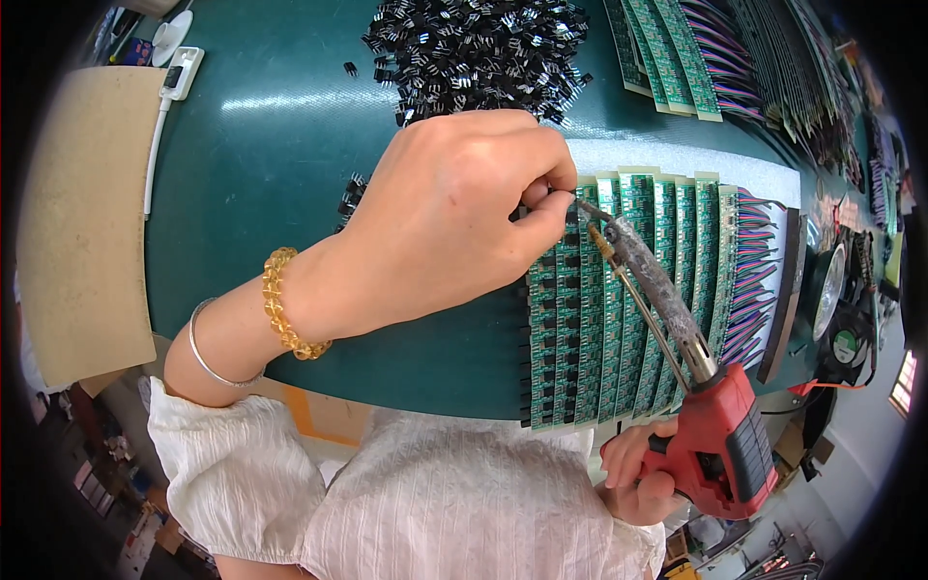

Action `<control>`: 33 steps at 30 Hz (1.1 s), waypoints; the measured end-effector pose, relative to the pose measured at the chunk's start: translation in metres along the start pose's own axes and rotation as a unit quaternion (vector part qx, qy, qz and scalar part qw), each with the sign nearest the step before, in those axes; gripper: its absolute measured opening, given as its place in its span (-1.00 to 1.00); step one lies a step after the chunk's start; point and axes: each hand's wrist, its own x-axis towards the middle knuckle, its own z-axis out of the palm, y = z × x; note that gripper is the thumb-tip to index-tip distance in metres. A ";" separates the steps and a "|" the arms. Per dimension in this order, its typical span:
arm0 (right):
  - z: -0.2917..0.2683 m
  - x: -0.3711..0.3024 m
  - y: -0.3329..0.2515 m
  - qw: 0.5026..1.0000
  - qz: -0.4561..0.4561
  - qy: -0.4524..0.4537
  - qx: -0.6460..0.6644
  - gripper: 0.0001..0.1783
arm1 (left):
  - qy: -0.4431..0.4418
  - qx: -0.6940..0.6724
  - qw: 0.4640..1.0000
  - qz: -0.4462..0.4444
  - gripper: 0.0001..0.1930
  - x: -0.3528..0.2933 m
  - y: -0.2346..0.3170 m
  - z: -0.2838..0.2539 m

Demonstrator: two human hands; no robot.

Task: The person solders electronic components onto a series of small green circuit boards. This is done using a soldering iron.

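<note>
My left hand (454, 208), with a yellow bead bracelet at the wrist, reaches over the upper left corner of a row of green circuit board strips (633, 309). Its thumb and fingers are pinched together; whatever they hold is hidden. Around the handle of a red and black soldering gun (723, 440) my right hand (640, 476) is closed. The gun's hot tip and thin brass feed tube meet at the board edge, right beside my left fingertips. Small black components (553, 358) line the left strips.
A heap of black three-legged components (474, 53) lies at the far middle, with a few loose ones left of my hand. More board strips (672, 58) with coloured wires are stacked far right. A small fan (849, 343) and a cardboard sheet (92, 222) flank the green mat (242, 164).
</note>
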 end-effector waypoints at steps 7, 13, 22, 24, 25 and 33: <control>0.008 -0.004 0.003 0.997 -0.023 0.077 0.022 -0.69 | 0.000 0.007 1.000 0.001 -0.91 0.000 0.000 0.000; -0.026 -0.023 -0.004 0.997 0.047 0.056 -0.002 -0.38 | -0.005 -0.002 1.000 -0.009 -0.92 0.002 0.003 -0.002; -0.016 -0.017 -0.002 0.995 0.023 0.090 -0.025 -0.25 | -0.017 -0.009 0.999 -0.032 -0.92 0.001 0.006 -0.003; -0.015 -0.018 -0.002 0.994 0.005 0.106 -0.021 -0.25 | -0.021 -0.009 0.999 -0.033 -0.91 0.001 0.008 -0.004; -0.015 -0.018 -0.003 0.994 0.006 0.103 -0.024 -0.25 | -0.026 -0.004 0.999 -0.041 -0.91 0.001 0.009 -0.006; -0.017 -0.015 -0.011 0.995 0.012 0.091 -0.042 -0.25 | -0.014 -0.018 0.999 -0.042 -0.95 0.003 0.009 -0.003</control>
